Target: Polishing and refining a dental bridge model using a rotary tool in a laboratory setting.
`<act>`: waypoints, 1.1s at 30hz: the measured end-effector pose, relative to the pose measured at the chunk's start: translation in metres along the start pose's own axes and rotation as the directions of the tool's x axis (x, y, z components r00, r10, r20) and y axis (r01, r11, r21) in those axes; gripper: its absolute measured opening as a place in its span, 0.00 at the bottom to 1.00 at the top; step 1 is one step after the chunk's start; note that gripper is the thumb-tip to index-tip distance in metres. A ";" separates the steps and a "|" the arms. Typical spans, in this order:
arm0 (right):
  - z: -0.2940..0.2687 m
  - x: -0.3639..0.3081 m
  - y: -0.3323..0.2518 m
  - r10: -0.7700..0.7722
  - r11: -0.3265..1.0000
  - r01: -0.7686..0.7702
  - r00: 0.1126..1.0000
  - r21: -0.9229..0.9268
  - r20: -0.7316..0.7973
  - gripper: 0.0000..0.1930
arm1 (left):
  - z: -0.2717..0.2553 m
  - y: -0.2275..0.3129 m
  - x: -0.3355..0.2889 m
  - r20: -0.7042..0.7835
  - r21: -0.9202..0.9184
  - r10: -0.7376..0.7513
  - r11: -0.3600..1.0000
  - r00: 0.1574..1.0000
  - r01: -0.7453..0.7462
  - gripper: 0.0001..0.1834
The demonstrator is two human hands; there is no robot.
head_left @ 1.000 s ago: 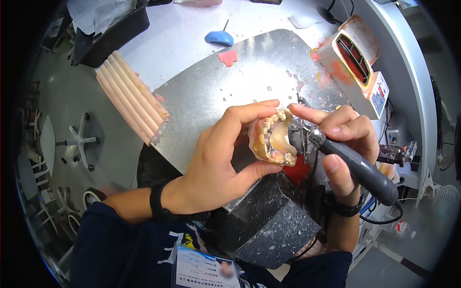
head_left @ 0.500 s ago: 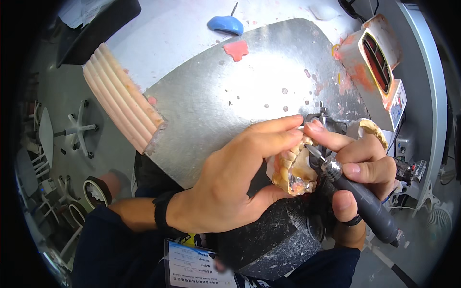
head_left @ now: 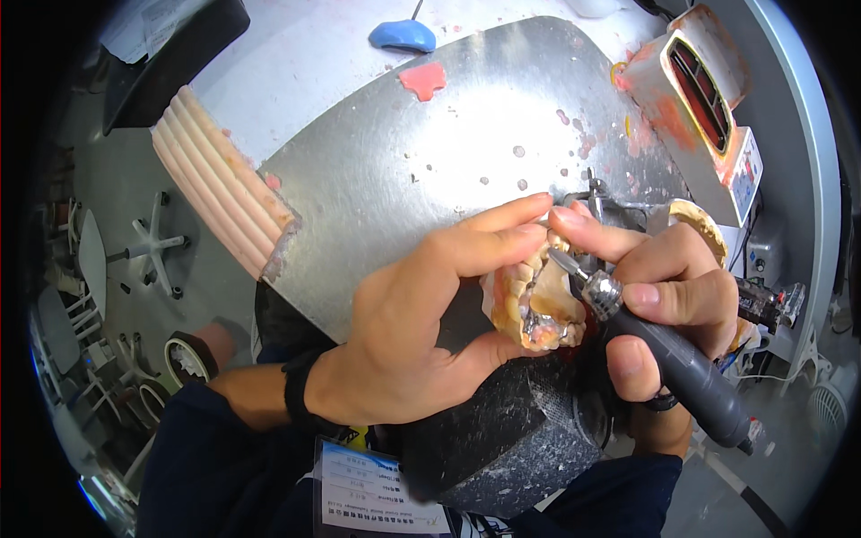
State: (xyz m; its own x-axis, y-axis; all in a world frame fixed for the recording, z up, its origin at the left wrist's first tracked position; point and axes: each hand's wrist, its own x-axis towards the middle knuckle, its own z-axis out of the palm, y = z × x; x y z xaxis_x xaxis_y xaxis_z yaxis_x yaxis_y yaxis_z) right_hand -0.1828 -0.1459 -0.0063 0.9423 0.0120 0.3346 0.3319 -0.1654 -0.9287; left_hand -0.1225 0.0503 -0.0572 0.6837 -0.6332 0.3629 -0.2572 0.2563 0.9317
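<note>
Between the metal plate [head_left: 377, 193] and the dark speckled block [head_left: 511, 448] as viewed, the dental model [head_left: 513, 309] is held up in the left hand [head_left: 395, 332]. It is pinched rim to rim: thumb at the lower end, fingers over the upper end. The grey handpiece [head_left: 686, 363] is clamped between thumb and fingers of the right hand [head_left: 677, 287]; that index finger is stretched out to the left fingertips, touching or nearly so.

Handling, judged: model probably light, stiff, brittle at the teeth, a bit slick where glossy. Best taken by the thick outer rim, teeth left unloaded. Handpiece likely rigid and the heavier of the two; best taken just behind the metal collet [head_left: 601, 294].

Orientation: handpiece long axis is laid diagonally, bur [head_left: 565, 262] pointed up-left at the model's upper inner side, tail down-right. Bur contact can't be told. Model's long axis runs roughly up-down in view, hollow side turned right toward the handpiece.
</note>
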 end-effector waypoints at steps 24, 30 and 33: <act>-0.015 0.017 0.020 -0.422 0.877 0.416 0.906 -0.240 0.028 0.11 | 0.002 0.000 0.001 -0.057 -0.053 -0.011 0.999 0.998 0.008 0.41; -0.017 0.004 0.016 -0.297 0.935 0.290 0.955 -0.203 -0.001 0.14 | 0.001 -0.005 0.002 -0.005 -0.104 0.064 0.992 0.998 -0.064 0.42; -0.017 0.001 0.012 -0.190 0.974 0.195 0.980 -0.116 0.054 0.15 | 0.003 -0.003 0.002 -0.015 -0.027 0.031 0.999 0.999 -0.031 0.41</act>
State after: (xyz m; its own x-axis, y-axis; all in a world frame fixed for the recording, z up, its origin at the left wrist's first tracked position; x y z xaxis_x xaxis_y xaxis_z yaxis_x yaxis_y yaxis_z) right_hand -0.1790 -0.1646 -0.0144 0.8629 0.0962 0.4962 0.5022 -0.2736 -0.8203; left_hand -0.1225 0.0458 -0.0587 0.6854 -0.6141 0.3913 -0.2599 0.2956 0.9193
